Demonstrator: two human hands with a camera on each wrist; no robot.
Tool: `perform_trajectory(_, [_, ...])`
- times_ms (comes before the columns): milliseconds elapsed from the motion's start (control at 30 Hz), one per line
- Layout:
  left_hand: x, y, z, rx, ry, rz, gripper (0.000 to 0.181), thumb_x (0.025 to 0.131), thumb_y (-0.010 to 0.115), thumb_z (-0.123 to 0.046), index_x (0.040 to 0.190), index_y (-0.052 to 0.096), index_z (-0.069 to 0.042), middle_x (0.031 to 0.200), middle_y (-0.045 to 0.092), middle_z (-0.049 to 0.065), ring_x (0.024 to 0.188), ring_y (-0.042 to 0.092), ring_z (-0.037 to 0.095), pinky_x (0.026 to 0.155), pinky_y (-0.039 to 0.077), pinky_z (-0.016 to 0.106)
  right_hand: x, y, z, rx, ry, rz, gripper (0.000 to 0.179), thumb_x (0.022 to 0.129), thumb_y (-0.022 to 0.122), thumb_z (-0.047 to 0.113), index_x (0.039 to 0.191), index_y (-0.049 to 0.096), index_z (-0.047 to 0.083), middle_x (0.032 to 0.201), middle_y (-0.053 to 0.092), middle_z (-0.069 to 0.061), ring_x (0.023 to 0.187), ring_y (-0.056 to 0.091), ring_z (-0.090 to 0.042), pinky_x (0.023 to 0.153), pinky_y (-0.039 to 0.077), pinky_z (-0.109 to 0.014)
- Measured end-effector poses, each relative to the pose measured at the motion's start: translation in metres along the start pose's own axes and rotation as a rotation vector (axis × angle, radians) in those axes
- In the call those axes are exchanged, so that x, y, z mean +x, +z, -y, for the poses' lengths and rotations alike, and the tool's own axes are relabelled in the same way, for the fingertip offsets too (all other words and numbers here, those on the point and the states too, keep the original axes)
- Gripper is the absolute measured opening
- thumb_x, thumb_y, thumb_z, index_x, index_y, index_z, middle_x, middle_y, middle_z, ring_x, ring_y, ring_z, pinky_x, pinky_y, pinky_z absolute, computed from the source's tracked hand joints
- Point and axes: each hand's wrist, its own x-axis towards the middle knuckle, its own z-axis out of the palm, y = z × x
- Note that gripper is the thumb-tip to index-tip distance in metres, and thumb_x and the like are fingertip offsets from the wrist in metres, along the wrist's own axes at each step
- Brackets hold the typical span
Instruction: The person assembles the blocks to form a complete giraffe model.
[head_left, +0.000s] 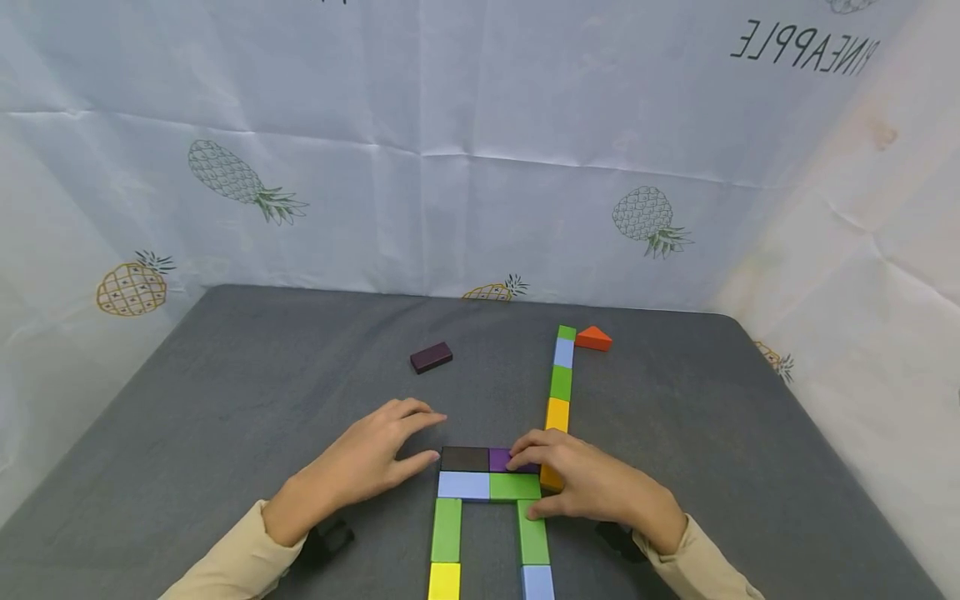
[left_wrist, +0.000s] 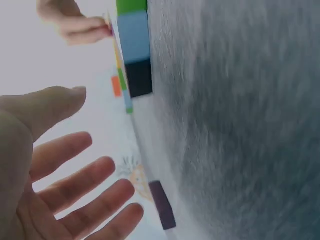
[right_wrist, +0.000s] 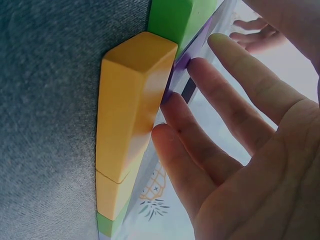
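Note:
My right hand [head_left: 583,477] reaches over the right end of a block layout, its fingertips on a purple block [head_left: 498,460]. Its thumb lies over the top of a green block [head_left: 534,546] on the layout's right side. In the right wrist view the fingers [right_wrist: 235,115] extend beside an orange block [right_wrist: 122,105]. To the left, my left hand [head_left: 378,454] hovers with fingers spread and nothing in them. Its thumb tip is near a black block [head_left: 463,459], which lies end to end with the purple one. Below them run a light blue block [head_left: 463,485] and a green block [head_left: 510,487].
A line of yellow-orange [head_left: 557,412], green [head_left: 561,383] and light blue [head_left: 563,352] blocks runs away toward the back. A red triangular block [head_left: 594,338] sits beside its far end. A dark purple block [head_left: 431,357] lies alone on the grey table [head_left: 300,358].

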Motion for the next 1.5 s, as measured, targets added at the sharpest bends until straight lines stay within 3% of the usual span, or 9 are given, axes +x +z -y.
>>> perform_trajectory(267, [0.016, 0.000, 0.015, 0.004, -0.066, -0.076, 0.045, 0.090, 0.074, -0.027, 0.129, 0.065, -0.008, 0.124, 0.063, 0.009, 0.110, 0.062, 0.025, 0.091, 0.052, 0.046, -0.002, 0.000, -0.001, -0.001, 0.003, -0.001, 0.044, 0.079, 0.084, 0.030, 0.119, 0.070, 0.020, 0.128, 0.059, 0.007, 0.119, 0.055, -0.016, 0.103, 0.047, -0.044])
perform_trajectory(600, [0.042, -0.001, 0.029, 0.000, -0.144, -0.084, 0.047, 0.091, 0.073, -0.026, 0.131, 0.063, -0.006, 0.125, 0.062, 0.014, 0.114, 0.059, 0.033, 0.096, 0.049, 0.050, -0.002, 0.000, -0.002, 0.011, 0.007, 0.000, 0.045, 0.079, 0.084, 0.030, 0.120, 0.070, 0.019, 0.128, 0.059, 0.007, 0.119, 0.054, -0.016, 0.101, 0.048, -0.043])
perform_trajectory(1300, [0.083, 0.004, 0.053, -0.027, -0.263, 0.024, 0.049, 0.095, 0.068, -0.024, 0.137, 0.057, -0.003, 0.136, 0.054, 0.023, 0.126, 0.049, 0.043, 0.102, 0.044, 0.054, -0.005, 0.002, -0.001, -0.003, -0.011, 0.003, 0.045, 0.080, 0.083, 0.029, 0.121, 0.069, 0.018, 0.130, 0.058, 0.008, 0.121, 0.054, -0.015, 0.104, 0.048, -0.039])
perform_trajectory(1500, [0.093, 0.008, 0.059, -0.033, -0.281, 0.043, 0.047, 0.095, 0.068, -0.020, 0.136, 0.058, -0.002, 0.132, 0.059, 0.022, 0.121, 0.055, 0.038, 0.097, 0.047, 0.050, -0.006, 0.001, -0.001, -0.004, -0.005, 0.007, 0.045, 0.080, 0.083, 0.029, 0.121, 0.069, 0.018, 0.129, 0.058, 0.008, 0.121, 0.054, -0.015, 0.104, 0.048, -0.039])
